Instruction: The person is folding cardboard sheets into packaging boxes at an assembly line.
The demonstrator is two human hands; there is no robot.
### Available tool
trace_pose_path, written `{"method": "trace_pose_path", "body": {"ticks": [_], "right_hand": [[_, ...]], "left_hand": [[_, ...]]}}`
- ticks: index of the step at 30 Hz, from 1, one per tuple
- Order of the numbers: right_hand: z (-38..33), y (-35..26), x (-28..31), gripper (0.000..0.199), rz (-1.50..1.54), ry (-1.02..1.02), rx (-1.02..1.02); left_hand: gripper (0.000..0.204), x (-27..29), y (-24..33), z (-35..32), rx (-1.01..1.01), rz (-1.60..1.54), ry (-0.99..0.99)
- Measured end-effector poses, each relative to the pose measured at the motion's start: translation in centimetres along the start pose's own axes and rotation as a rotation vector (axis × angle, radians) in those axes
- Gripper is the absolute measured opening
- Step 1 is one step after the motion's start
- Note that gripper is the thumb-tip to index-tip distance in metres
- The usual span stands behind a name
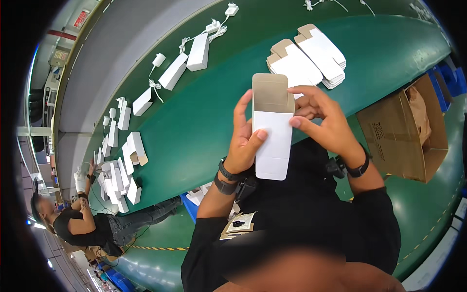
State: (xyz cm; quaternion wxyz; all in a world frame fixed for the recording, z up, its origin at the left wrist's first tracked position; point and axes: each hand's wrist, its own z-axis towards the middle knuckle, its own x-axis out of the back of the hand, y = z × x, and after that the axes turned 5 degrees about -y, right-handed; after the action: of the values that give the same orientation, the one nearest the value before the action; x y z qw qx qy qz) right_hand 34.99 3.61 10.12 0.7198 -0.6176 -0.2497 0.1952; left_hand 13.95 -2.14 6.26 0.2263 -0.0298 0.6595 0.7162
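Observation:
In front of my chest, over the near edge of the green table, I hold an open white folding carton (273, 141) upright. Its grey-brown inside shows at the top, where a flap stands up, and a white flap hangs at the bottom. My left hand (243, 146) is closed on the carton's left side, thumb flat on the white front. The right hand (323, 117) pinches the upper right edge by the side flap, with thumb and index finger bent. Just beyond the carton lie a stack of flattened white cartons (297, 68) and a second flattened stack (321, 51).
White boxes (173, 71) and white plug adapters with cables (212, 26) line the far side of the green table (209, 121). A pile of white boxes (114, 180) lies left, near another person (87, 219). A large brown cardboard box (389, 138) stands at right.

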Motion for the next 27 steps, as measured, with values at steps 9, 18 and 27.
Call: {"method": "trace_pose_path", "body": {"ticks": [9, 18, 27], "right_hand": [[-0.3, 4.6, -0.7, 0.024, 0.164, 0.017, 0.077], [1.4, 3.9, -0.6, 0.013, -0.016, 0.094, 0.297], [1.1, 2.9, 1.6, 0.012, 0.236, 0.014, 0.071]], "left_hand": [[0.056, -1.5, -2.4, 0.2, -0.046, 0.031, 0.033], [0.08, -0.3, -2.3, -0.3, -0.044, 0.14, -0.023], [0.081, -1.3, -2.7, 0.7, -0.079, 0.136, -0.07]]}}
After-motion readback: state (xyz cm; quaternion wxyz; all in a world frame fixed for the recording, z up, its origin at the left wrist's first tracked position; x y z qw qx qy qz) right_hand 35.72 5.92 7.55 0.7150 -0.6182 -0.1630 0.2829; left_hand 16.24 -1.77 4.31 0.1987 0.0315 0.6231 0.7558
